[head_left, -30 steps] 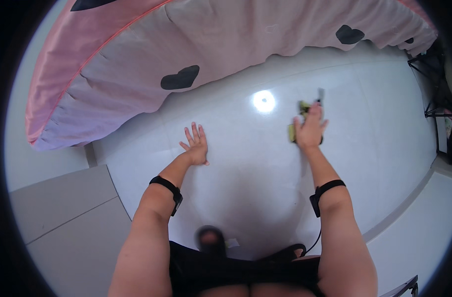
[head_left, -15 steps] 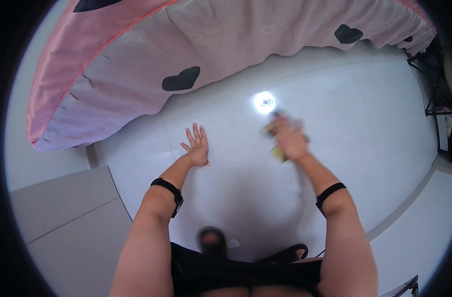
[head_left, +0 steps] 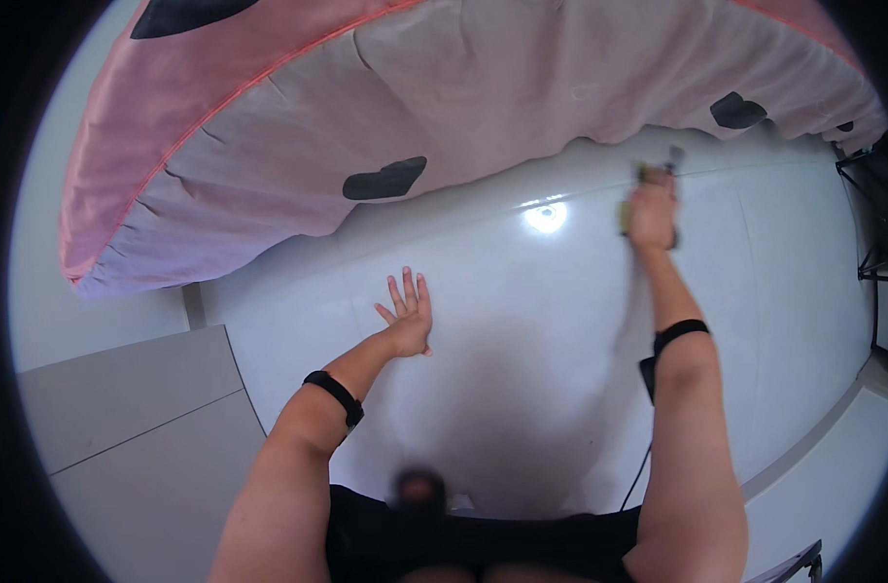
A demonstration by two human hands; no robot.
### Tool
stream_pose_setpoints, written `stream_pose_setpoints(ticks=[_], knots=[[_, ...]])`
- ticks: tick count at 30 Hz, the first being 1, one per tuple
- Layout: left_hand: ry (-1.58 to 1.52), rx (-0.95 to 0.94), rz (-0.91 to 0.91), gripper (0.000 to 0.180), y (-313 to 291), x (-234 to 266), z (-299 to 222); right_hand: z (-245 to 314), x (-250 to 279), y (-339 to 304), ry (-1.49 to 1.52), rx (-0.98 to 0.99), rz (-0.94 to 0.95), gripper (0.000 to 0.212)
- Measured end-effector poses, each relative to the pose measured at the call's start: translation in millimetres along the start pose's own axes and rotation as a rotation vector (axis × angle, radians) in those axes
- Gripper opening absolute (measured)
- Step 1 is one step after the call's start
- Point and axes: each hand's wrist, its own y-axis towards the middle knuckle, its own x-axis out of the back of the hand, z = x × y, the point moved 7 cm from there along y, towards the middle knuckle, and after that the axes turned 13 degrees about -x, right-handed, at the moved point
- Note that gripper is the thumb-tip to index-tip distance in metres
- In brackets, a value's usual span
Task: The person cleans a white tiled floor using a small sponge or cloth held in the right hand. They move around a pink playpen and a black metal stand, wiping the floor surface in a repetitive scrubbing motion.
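My left hand [head_left: 411, 319] lies flat on the glossy white floor [head_left: 522, 321], its fingers spread and nothing under them that I can see. Farther off to the right, my right hand [head_left: 654, 216] presses on a crumpled yellow-green and dark cloth [head_left: 624, 218] against the floor. Motion blurs both the cloth and the fingers around it, and the palm covers most of the cloth. Black straps circle both my forearms.
A pink bed skirt [head_left: 463, 107] with dark hearts hangs along the far side, close beyond my right hand. Grey cabinet panels [head_left: 133, 398] stand at left. Black metal legs [head_left: 867, 267] are at the far right. A ceiling light reflects off the floor.
My right hand has swept the cloth rightward and away from me, toward the bed skirt. My left hand stays planted on the floor, while the whole view has shifted slightly.
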Motion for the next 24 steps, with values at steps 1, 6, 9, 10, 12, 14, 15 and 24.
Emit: stream_pose_setpoints(ticks=[1, 6, 9, 10, 12, 14, 15, 24], knots=[[0.004, -0.024, -0.003, 0.134, 7, 3, -6, 34, -30, -18, -0.032, 0.194, 0.151, 0.034], [0.001, 0.04, 0.019, 0.134, -4, 2, -2, 214, -31, -202, 0.037, 0.626, 0.664, 0.064], [0.037, 0.034, 0.007, 0.135, -5, 2, -4, 212, -14, -232, 0.099, 0.633, 0.701, 0.081], [0.038, 0.04, 0.008, 0.135, -6, 1, -2, 205, -9, -223, 0.018, 0.523, 0.707, 0.084], [0.044, 0.035, 0.005, 0.136, -3, 2, -6, 174, 0, -197, -0.079, 0.227, 0.627, 0.092], [0.057, 0.034, 0.001, 0.135, -4, 4, -7, 141, 8, -183, 0.254, -0.006, 0.572, 0.084], [0.066, 0.032, -0.005, 0.135, -4, 7, -8, 124, 6, -177, 0.486, -0.106, 0.592, 0.079], [0.199, 0.221, 0.058, 0.125, -6, 13, -24, -7, 45, -171, 0.074, -0.115, 0.089, 0.049]])
